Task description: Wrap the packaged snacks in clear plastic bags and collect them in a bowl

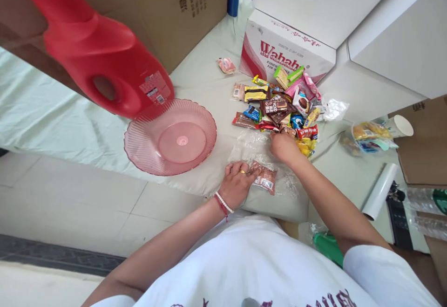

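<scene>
My left hand (237,183) rests on the near edge of the covered table. Its fingers reach over two pinkish-brown snack packets (267,180) and touch them; the fingers look spread rather than wrapped round. My right hand (284,147) is at the near side of a pile of wrapped snacks (274,106). Its fingers are curled down at a similar pinkish-brown packet (288,131), with the fingertips partly hidden. Clear plastic bags (249,146) lie crumpled between and under my hands. Left of them is a pink ribbed plastic plate (181,142) with nothing on it.
A large red jug (122,64) stands behind the plate, before a brown carton (146,9). A white-and-red box (282,51) backs the pile. One pink packet (226,65) lies apart. Farther right are a clear snack tub (370,134), a paper cup (401,126) and a white cylinder (380,190).
</scene>
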`<state>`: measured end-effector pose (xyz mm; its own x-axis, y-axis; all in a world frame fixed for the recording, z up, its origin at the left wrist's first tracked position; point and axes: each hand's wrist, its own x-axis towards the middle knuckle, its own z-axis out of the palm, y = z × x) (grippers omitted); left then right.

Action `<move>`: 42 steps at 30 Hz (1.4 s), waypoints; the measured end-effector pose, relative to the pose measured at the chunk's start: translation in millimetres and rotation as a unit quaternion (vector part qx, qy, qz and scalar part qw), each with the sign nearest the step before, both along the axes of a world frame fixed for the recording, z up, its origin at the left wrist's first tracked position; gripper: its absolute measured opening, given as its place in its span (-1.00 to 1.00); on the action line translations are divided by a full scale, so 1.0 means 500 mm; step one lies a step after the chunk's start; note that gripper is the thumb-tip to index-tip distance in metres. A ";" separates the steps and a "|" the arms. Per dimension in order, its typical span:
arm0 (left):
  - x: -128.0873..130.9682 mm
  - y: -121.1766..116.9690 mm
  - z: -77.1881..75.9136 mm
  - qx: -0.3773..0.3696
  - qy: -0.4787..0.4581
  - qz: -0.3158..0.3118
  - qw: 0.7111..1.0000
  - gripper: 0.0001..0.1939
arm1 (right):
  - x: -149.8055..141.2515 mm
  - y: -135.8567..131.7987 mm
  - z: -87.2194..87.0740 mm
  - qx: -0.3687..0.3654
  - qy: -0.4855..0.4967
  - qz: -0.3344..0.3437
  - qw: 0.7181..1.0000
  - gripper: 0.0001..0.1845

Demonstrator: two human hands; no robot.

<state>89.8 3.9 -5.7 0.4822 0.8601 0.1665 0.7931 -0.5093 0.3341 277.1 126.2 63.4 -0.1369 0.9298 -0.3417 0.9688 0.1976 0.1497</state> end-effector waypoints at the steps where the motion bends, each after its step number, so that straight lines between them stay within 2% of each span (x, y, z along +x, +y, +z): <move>1: 0.000 0.001 0.001 -0.002 -0.002 0.000 1.000 -0.51 | 0.004 -0.001 0.008 -0.007 0.013 0.003 1.000 -0.71; 3: 0.001 0.003 0.002 -0.010 -0.008 0.002 1.000 -0.51 | 0.013 -0.013 0.030 0.006 0.044 0.031 0.999 -0.74; 5: 0.001 0.004 0.002 -0.021 -0.015 0.004 1.000 -0.51 | 0.020 -0.038 0.055 0.040 0.076 0.097 0.991 -0.75; 7: 0.002 0.004 0.002 -0.029 -0.017 0.002 0.999 -0.51 | 0.023 -0.075 0.077 0.058 0.092 0.173 0.979 -0.75; 9: 0.003 0.003 0.002 -0.028 -0.017 -0.001 0.999 -0.51 | 0.022 -0.122 0.088 0.040 0.088 0.212 0.972 -0.74; 11: 0.005 0.002 0.004 -0.023 -0.017 -0.003 1.000 -0.51 | 0.019 -0.172 0.080 0.007 0.083 0.216 0.973 -0.73; 14: 0.005 0.005 0.005 -0.029 -0.020 0.006 0.999 -0.61 | 0.012 -0.238 0.041 -0.033 0.102 0.225 0.968 -0.65; 17: -0.012 0.016 0.000 -0.061 -0.054 0.001 0.997 -0.75 | 0.006 -0.277 -0.005 -0.042 0.138 0.215 0.966 -0.53; 19: -0.034 0.026 -0.007 -0.081 -0.120 0.001 0.990 -0.75 | 0.004 -0.288 -0.024 -0.035 0.160 0.194 0.967 -0.46; 21: -0.058 0.035 -0.011 -0.095 -0.202 0.060 0.973 -0.74 | 0.003 -0.295 -0.032 -0.030 0.178 0.178 0.967 -0.40; 24: -0.075 0.050 -0.001 -0.119 -0.310 0.203 0.921 -0.74 | -0.003 -0.299 -0.031 -0.035 0.186 0.155 0.970 -0.34; 26: -0.067 0.059 0.014 -0.142 -0.368 0.228 0.890 -0.62 | -0.008 -0.299 -0.029 -0.038 0.184 0.143 0.972 -0.34; 28: -0.050 0.065 0.028 -0.154 -0.369 0.209 0.892 -0.50 | -0.011 -0.298 -0.026 -0.037 0.189 0.139 0.971 -0.35; 30: -0.037 0.069 0.035 -0.150 -0.291 0.188 0.926 -0.44 | -0.009 -0.296 -0.025 -0.038 0.203 0.136 0.969 -0.36; 32: -0.037 0.068 0.035 -0.147 -0.202 0.159 0.955 -0.56 | -0.001 -0.298 -0.024 -0.035 0.232 0.126 0.964 -0.36; 34: -0.051 0.062 0.034 -0.153 -0.172 0.130 0.964 -0.78 | 0.011 -0.304 -0.026 -0.029 0.278 0.111 0.954 -0.33; 36: -0.067 0.051 0.040 -0.170 -0.206 0.127 0.955 -0.90 | 0.019 -0.313 -0.031 -0.026 0.320 0.102 0.941 -0.30; 38: -0.071 0.037 0.057 -0.208 -0.255 0.143 0.933 -0.89 | 0.021 -0.321 -0.039 -0.029 0.337 0.096 0.936 -0.33; 40: -0.055 0.022 0.079 -0.249 -0.300 0.140 0.910 -0.86 | 0.016 -0.325 -0.046 -0.025 0.342 0.089 0.935 -0.39; 42: -0.023 0.010 0.096 -0.261 -0.326 0.102 0.903 -0.85 | 0.010 -0.325 -0.050 -0.009 0.366 0.082 0.927 -0.42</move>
<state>78.2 8.8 42.5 0.2513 0.9632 -0.0950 0.4005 -0.0141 0.9162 281.9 -36.1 38.2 -0.4775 0.8710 -0.1158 0.7662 0.3483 -0.5400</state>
